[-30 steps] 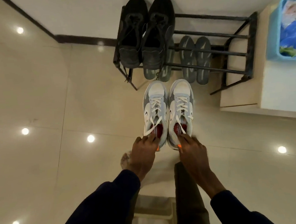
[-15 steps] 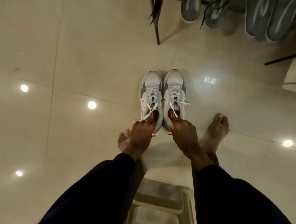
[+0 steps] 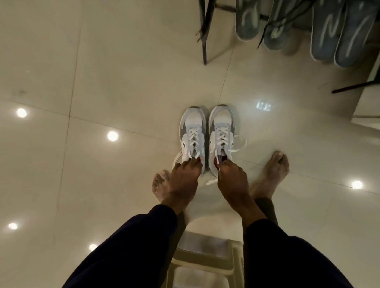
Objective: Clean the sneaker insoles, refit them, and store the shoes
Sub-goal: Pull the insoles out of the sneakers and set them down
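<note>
Grey-and-white on pale tile: gripping the left sneaker (image 3: 191,132) with the left hand (image 3: 182,182) and the right sneaker (image 3: 221,128) with the right hand (image 3: 231,181), fingers hooked into each heel opening. Drawn back within the last second from the rack (image 3: 204,31) at 1 o'clock, toes still pointing to 12, now between bare feet. Probably leaves storing undone, with the rack well apart.

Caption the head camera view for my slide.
Left hand and right hand grip the collars of two grey-and-white laced sneakers over glossy beige floor tiles.
</note>
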